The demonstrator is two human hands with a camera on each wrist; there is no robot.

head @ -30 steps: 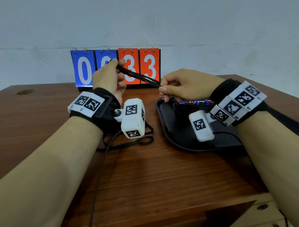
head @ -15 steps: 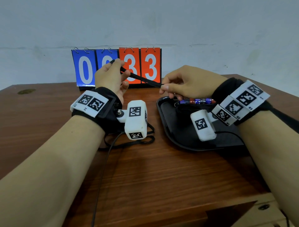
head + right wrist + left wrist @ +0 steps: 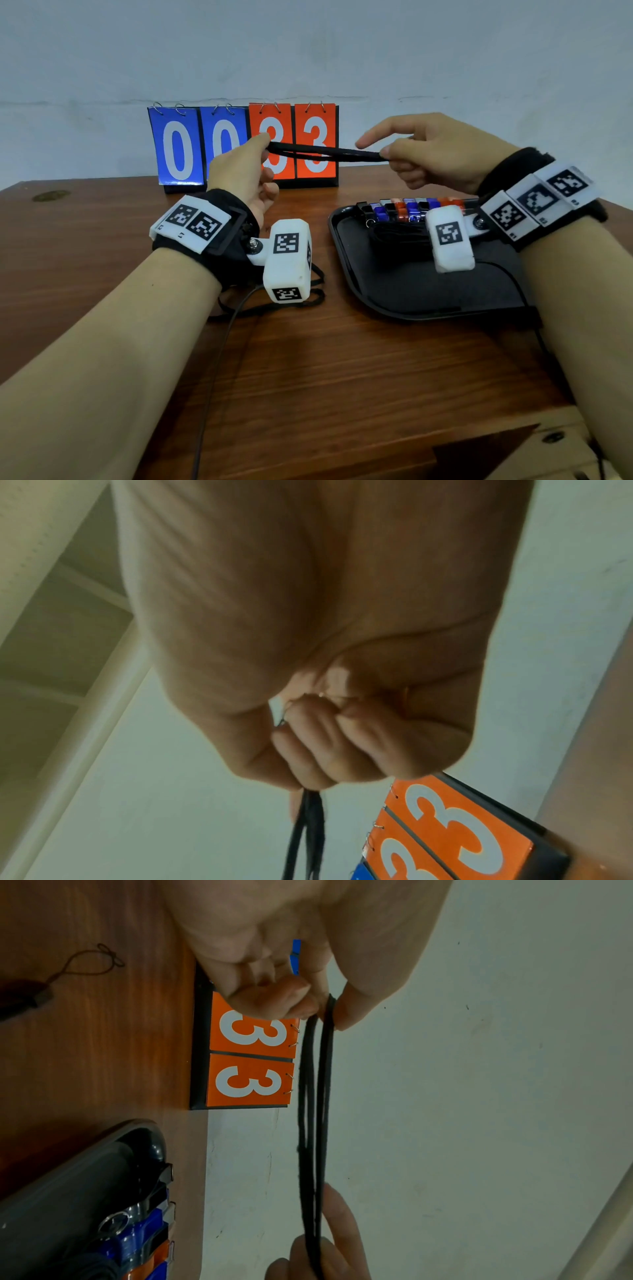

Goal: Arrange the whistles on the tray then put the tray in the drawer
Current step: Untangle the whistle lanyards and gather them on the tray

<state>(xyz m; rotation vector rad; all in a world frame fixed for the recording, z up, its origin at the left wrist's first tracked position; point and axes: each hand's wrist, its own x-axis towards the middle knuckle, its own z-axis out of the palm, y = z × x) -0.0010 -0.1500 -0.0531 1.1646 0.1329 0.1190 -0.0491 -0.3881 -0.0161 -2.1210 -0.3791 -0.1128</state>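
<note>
Black cord [image 3: 325, 153], doubled into several strands, stretched taut in the air between two raised hands, in front of the scoreboard. Left hand [image 3: 245, 171]: thumb and fingertips pinching one end of the cord; the left wrist view shows the strands leaving that pinch. Right hand [image 3: 435, 150]: thumb pressed against curled fingers on the other end, forefinger pointing out straight; in the right wrist view the palm fills most of the picture and the strands emerge from under the curled fingers. Whether a whistle hangs on this cord cannot be told; both ends vanish inside the hands.

Tray [image 3: 411, 301], black plastic, on the desk [image 3: 342, 377] at the right. Whistles [image 3: 404, 210] in blue, orange and black, lined side by side along its far edge; the row's right end is hidden behind the right wrist camera, so the count is uncertain. Dark bundle of cords lies on the tray just before them, hard to separate from the black surface.

Second loose cord [image 3: 315, 294], on the desk beside the tray's left edge, mostly covered by the left wrist camera.

Scoreboard [image 3: 243, 144], flip cards reading 0, 0, 3, 3, at the desk's far edge; second zero partly blocked by the left hand.

Drawer: only a dark corner at the lower right, too cut off to identify with certainty.
</note>
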